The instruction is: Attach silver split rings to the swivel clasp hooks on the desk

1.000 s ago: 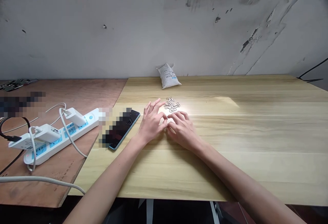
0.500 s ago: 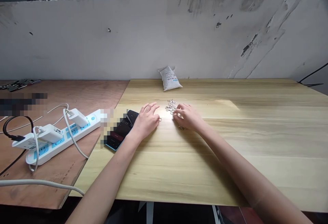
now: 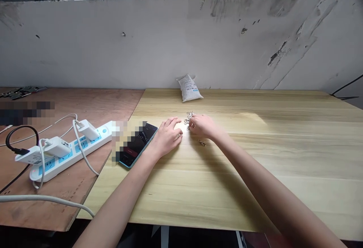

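Observation:
My left hand (image 3: 169, 138) rests low over the table beside the phone. Its thumb and a finger are pinched together on a small metal ring (image 3: 180, 134), of which only a thin edge shows; the other fingers stretch forward. My right hand (image 3: 203, 126) is at the near right side of a small pile of metal clasps and rings (image 3: 189, 115), fingers curled down and closed at the tips. What those fingertips grip is hidden. Just below the right hand lies a separate metal clasp with a ring (image 3: 202, 143).
A phone (image 3: 133, 151) with its screen lit lies left of my left hand. Near the wall stands a white printed packet (image 3: 190, 89). Farther left, a white power strip (image 3: 78, 151) with plugs and cables sits on a reddish board (image 3: 113, 98).
My right hand has shifted slightly left and onto the pile, uncovering more of the separate clasp. The left hand has moved a little right, exposing more of the phone; the ring shows less.

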A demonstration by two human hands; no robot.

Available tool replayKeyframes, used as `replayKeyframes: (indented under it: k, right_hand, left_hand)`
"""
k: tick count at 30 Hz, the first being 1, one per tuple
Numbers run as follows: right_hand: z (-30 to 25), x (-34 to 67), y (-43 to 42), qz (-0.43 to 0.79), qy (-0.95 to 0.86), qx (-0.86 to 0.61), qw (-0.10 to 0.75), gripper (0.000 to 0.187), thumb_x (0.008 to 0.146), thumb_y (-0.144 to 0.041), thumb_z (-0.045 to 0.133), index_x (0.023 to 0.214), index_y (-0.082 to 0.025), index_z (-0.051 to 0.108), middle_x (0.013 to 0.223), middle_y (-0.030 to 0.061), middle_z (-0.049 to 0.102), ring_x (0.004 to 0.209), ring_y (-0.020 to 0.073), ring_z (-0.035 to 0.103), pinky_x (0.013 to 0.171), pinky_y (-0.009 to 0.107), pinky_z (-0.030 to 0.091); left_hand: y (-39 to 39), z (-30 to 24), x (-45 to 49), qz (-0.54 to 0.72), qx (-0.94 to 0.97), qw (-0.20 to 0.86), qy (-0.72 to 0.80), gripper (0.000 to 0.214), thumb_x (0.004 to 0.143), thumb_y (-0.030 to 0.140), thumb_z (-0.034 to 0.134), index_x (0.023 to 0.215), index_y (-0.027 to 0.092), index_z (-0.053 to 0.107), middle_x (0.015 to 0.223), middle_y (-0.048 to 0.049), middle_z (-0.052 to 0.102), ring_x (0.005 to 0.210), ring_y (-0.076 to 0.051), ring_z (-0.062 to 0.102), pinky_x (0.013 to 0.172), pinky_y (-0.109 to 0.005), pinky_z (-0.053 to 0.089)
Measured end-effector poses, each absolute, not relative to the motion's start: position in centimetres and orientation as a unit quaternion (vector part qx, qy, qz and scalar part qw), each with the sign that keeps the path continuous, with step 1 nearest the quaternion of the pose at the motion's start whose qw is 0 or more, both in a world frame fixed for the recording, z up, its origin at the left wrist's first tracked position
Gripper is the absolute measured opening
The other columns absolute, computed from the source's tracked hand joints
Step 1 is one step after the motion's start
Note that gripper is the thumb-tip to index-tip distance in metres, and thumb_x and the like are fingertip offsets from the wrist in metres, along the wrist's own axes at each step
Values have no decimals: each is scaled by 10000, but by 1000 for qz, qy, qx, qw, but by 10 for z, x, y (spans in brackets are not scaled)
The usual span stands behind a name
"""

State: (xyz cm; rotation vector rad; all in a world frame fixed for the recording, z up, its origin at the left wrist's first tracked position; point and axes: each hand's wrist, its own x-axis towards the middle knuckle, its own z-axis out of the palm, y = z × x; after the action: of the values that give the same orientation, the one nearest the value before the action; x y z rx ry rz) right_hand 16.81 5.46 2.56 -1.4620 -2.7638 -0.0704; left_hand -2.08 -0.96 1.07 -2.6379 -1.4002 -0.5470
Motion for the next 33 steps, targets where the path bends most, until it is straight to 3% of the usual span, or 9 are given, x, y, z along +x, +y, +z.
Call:
replayKeyframes:
  k: [12, 17, 24, 33]
  right_hand:
    - [24, 167, 51, -38, -926, -375, 29, 237, 880, -81, 491, 760, -154, 682, 843, 76, 663, 723, 160, 560, 657, 287, 323]
    - [14, 177, 42, -54, -936, -328, 117, 141, 838, -85, 564, 764, -157, 661, 829, 64, 652, 757, 172, 550, 689, 283, 359]
    - [-3, 190, 17, -138, -914, -304, 229, 215, 922, -117, 490, 788, -174, 648, 805, 50, 660, 736, 176, 529, 702, 305, 365]
    - [1, 186, 8, -176, -907, -292, 250, 272, 954, -138, 441, 771, -191, 635, 805, 47, 675, 736, 179, 520, 686, 316, 346]
  left_hand:
    - [-7, 4, -23, -217, -850, 19, -479, 128, 882, 209, 579, 899, 204, 706, 1273, -97, 595, 1296, -282, 455, 1036, -474, 432]
    - [-6, 2, -22, -258, -834, -30, -487, 128, 885, 226, 592, 930, 215, 711, 1250, -81, 606, 1245, -260, 488, 1032, -464, 432]
    - [-9, 5, -9, -318, -807, -144, -476, 111, 888, 227, 620, 862, 223, 728, 1146, -44, 655, 1145, -213, 539, 1028, -406, 443]
    - [-13, 10, -6, -353, -785, -199, -468, 88, 864, 226, 649, 800, 220, 709, 1141, -50, 657, 1150, -217, 544, 1017, -423, 460]
